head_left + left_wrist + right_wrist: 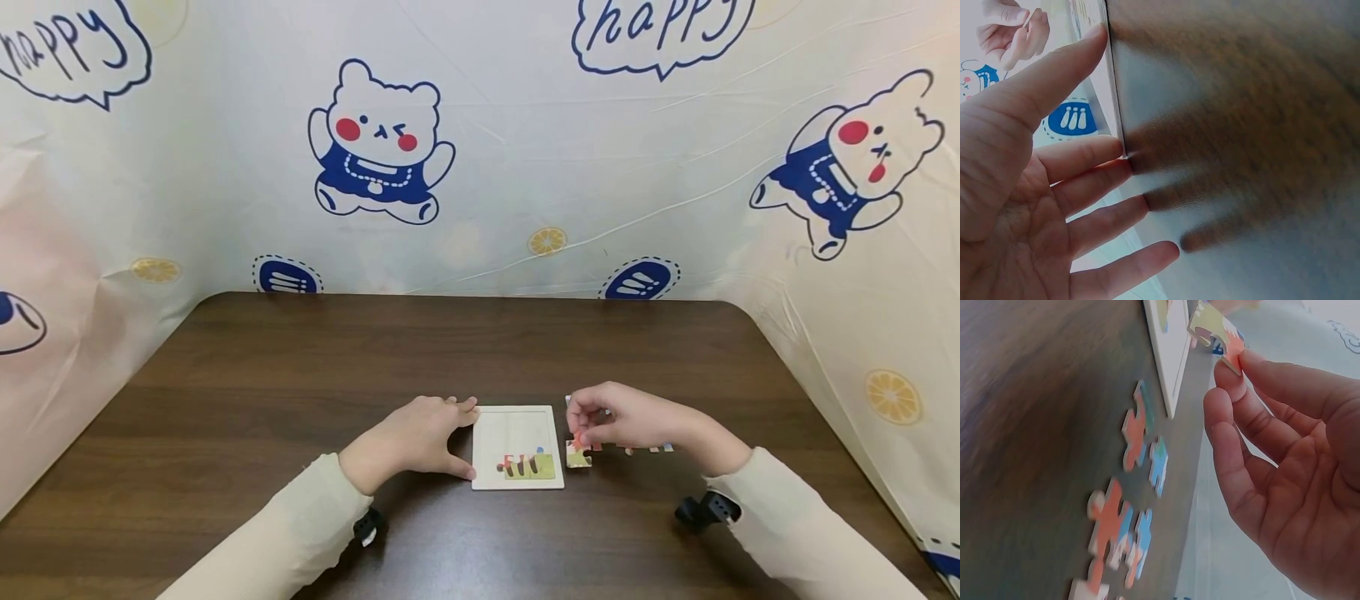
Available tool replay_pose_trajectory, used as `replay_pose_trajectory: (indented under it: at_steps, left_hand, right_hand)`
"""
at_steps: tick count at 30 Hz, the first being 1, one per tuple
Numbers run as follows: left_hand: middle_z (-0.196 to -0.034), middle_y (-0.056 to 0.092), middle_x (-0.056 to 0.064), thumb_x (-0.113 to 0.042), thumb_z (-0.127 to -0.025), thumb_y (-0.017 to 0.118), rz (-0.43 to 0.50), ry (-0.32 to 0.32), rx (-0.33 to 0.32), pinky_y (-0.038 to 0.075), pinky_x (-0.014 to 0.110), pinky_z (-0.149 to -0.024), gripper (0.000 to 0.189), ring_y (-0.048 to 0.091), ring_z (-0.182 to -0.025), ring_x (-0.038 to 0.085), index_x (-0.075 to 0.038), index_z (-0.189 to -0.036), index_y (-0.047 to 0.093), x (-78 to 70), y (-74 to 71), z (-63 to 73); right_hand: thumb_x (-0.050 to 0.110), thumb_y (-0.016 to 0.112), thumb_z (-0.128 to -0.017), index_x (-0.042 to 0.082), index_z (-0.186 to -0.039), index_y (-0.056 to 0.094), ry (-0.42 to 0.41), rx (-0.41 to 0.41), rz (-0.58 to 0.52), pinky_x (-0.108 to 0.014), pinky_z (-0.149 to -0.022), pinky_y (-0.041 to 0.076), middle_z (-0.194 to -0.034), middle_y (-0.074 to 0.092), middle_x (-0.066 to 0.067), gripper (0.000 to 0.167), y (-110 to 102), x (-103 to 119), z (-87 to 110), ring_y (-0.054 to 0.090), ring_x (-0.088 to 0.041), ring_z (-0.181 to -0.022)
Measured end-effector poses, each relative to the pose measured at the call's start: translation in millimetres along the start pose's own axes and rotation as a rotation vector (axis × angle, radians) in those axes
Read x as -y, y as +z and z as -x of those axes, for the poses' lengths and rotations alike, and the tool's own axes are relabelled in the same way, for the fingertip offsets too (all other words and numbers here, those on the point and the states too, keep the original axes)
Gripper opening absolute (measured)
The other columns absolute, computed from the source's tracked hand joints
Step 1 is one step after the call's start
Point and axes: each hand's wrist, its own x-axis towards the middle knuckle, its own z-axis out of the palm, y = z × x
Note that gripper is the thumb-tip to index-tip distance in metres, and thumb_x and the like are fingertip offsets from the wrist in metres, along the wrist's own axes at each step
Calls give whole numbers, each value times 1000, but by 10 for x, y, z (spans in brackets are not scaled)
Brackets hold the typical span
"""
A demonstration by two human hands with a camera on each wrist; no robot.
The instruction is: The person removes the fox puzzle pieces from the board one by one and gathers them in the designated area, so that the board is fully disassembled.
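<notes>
A pale jigsaw tray (513,429) lies on the table, with joined puzzle pieces (536,468) showing green and dark stripes in its lower right part. My left hand (420,435) touches the tray's left edge, thumb near the lower corner and straight fingers near the upper one. Just right of the tray, my right hand (626,414) pinches a green and red jigsaw piece (1213,325) between thumb and fingertips. In the right wrist view this piece is held up above the tabletop, its cut-out side visible.
Several loose jigsaw pieces, among them a red one (1135,434) and a blue one (1159,467), lie right of the tray, partly hidden by my right hand in the head view. The brown wooden table (337,350) ends at a printed curtain (495,167) behind.
</notes>
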Motion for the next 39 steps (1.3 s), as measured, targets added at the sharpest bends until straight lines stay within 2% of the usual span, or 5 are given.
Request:
replay_pose_trajectory:
  at_steps: [4,10,16,23,39]
  left_hand:
    - [-152,49,12,-49,-79,80,-1,3,0,42,48,-111,77,52,-135,35,-10,-141,57,2,0,5]
    - [-151,49,12,-50,-79,79,-15,15,-7,43,47,-110,77,53,-134,35,-10,-141,57,-1,-9,4]
    - [-151,50,12,-49,-78,80,-24,18,-19,43,48,-109,77,54,-134,36,-10,-141,57,8,-16,11]
    - [-151,50,12,-49,-78,80,-19,21,-22,43,48,-109,76,54,-134,35,-10,-140,58,7,-7,10]
    - [-151,50,12,-49,-79,80,-16,18,-12,43,48,-109,76,54,-134,36,-11,-141,58,3,4,0]
  right_hand:
    - [6,67,-93,7,-89,62,6,0,-19,-22,-49,46,-79,63,-3,6,-8,-47,76,54,-8,-65]
    - [5,67,-92,7,-89,63,-16,9,-10,-21,-61,50,-78,63,-2,6,-1,-122,165,54,-5,-70]
    - [8,69,-92,6,-92,63,14,26,-6,-22,-70,51,-82,62,-2,6,9,-168,221,55,-6,-75]
    - [9,70,-91,8,-92,64,36,46,-10,-21,-68,50,-80,63,0,6,56,-208,220,55,-5,-72]
    - [3,68,-91,9,-94,64,77,26,87,-21,-65,47,-78,59,4,7,76,-203,205,52,-5,-72]
